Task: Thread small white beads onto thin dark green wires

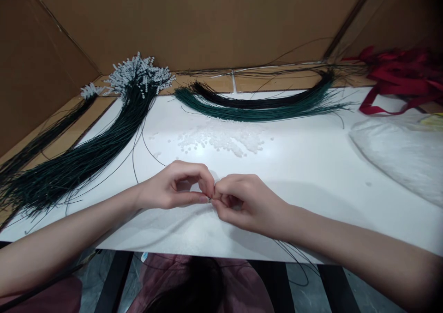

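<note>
My left hand (pixel 180 184) and my right hand (pixel 242 202) meet fingertip to fingertip over the near part of the white table (pixel 311 165). Both are closed in a pinch on something very small at the point where they touch; I cannot make out what it is. A thin dark wire (pixel 136 153) curves across the table toward my left hand. A scatter of small clear beads (pixel 224 140) lies just beyond my hands.
A long bundle of dark green wires with white beaded tips (pixel 104 137) lies at the left. Another green and black wire bundle (pixel 259 107) arcs across the back. Red ribbon (pixel 398 77) and a clear plastic bag (pixel 401 151) sit at the right. Cardboard walls (pixel 207 22) enclose the table.
</note>
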`<state>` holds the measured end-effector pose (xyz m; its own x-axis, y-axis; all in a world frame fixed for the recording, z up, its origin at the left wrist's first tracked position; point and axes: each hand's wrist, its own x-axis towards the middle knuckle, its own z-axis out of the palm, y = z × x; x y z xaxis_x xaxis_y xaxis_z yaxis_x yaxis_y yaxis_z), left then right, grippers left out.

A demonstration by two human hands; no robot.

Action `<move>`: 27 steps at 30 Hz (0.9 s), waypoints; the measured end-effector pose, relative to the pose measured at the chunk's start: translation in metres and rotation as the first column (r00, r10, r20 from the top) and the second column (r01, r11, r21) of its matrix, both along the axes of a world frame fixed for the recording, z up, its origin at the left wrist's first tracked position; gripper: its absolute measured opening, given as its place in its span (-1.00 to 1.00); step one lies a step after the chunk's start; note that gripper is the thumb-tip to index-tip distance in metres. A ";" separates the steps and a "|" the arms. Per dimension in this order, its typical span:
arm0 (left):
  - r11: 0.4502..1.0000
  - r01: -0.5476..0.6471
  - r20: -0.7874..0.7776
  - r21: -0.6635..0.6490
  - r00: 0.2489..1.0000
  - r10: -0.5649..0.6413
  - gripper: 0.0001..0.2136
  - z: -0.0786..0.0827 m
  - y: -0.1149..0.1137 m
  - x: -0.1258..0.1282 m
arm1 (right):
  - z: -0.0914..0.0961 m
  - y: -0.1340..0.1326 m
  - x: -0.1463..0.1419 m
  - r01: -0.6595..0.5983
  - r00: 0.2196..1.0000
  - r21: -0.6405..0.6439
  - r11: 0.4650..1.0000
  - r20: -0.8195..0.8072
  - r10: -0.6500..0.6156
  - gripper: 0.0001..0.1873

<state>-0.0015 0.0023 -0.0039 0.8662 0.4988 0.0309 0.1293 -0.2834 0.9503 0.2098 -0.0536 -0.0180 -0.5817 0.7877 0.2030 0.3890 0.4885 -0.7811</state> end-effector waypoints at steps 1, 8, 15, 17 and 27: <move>1.000 0.000 -0.002 0.003 1.000 0.000 -0.92 0.000 0.000 0.000 | 0.000 0.000 0.000 0.000 1.000 0.003 1.000 -0.001 0.000 -0.78; 1.000 0.005 -0.001 -0.001 1.000 -0.005 -0.92 0.000 0.000 0.000 | -0.001 0.002 -0.001 -0.002 1.000 -0.003 1.000 0.004 0.002 -0.78; 1.000 0.005 -0.004 -0.007 1.000 -0.005 -0.91 -0.001 0.000 -0.001 | 0.000 0.000 0.000 0.001 1.000 0.002 1.000 0.007 -0.001 -0.77; 1.000 0.006 0.000 -0.008 1.000 -0.006 -0.91 0.000 0.000 -0.001 | 0.000 0.000 0.000 -0.002 1.000 -0.002 1.000 0.012 0.002 -0.78; 1.000 0.005 -0.006 0.009 1.000 -0.005 -0.92 -0.001 0.000 0.000 | 0.000 0.000 0.000 0.000 1.000 0.006 1.000 0.006 0.000 -0.79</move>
